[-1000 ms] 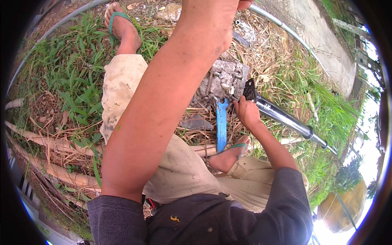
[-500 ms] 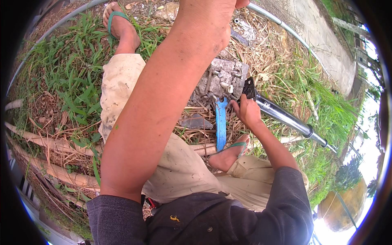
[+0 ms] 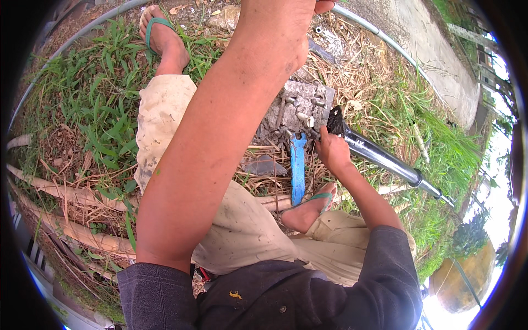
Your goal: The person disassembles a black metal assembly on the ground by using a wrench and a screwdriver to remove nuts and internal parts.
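Outdoors on grassy ground (image 3: 104, 110), a concrete block (image 3: 305, 90) lies just beyond the right grip (image 3: 333, 152); whether that or the left grip (image 3: 324, 6) is closed, I cannot tell.

We see ground (image 3: 67, 145) covered in grass (image 3: 107, 118) and dry straw (image 3: 360, 74), bearing 1 bolt-studded grey block (image 3: 297, 110), 1 dark flat stone (image 3: 265, 165) and, leftward, pale poles (image 3: 91, 234)

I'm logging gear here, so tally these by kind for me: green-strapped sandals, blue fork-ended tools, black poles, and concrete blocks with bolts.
Green-strapped sandals: 2
Blue fork-ended tool: 1
Black pole: 1
Bolt-studded concrete block: 1
Total: 5
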{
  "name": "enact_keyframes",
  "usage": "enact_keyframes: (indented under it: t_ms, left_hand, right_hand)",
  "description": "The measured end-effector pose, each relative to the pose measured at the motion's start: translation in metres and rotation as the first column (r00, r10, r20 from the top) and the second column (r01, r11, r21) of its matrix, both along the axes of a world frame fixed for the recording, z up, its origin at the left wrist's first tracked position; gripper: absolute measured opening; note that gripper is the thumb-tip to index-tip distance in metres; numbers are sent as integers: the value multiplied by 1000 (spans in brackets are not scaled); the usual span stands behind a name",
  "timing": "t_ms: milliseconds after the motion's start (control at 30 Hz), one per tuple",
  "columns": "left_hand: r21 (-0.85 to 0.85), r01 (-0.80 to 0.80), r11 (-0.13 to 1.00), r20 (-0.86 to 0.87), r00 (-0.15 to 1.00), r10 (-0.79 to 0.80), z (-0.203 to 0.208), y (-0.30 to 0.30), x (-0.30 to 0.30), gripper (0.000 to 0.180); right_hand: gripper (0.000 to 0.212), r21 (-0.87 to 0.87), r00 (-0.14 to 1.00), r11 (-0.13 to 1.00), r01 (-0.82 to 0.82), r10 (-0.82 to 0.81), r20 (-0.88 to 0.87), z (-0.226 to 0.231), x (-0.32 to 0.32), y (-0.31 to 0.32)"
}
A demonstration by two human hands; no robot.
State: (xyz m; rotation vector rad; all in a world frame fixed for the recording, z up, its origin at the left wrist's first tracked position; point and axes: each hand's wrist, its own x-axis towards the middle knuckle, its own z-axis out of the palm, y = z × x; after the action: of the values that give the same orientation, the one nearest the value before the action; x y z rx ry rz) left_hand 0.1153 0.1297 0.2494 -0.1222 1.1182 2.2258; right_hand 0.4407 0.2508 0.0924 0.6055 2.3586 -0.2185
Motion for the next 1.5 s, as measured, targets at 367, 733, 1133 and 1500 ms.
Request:
enact_keyframes:
  t_ms: [367, 733, 1133, 1500]
  left_hand:
    - [-15, 44, 999, 63, 997, -43, -24, 9, -10, 21]
    - [-240, 96, 966, -38, 993, -108, -37, 6, 1, 23]
    - [-300, 243, 922, 7, 967, -253, -54, 13, 15, 24]
    - [-320, 235, 918, 15, 970, -243, -55, 14, 13, 24]
  right_hand:
    - [29, 41, 959, 988, 146, -131, -251, 23, -39, 47]
    - [28, 266, 859, 867, 422, -288, -422, -95, -158, 229]
    - [33, 240, 862, 895, 375, -241, -446, -128, -177, 268]
    - [29, 183, 832, 960, 213, -80, -550, -148, -246, 188]
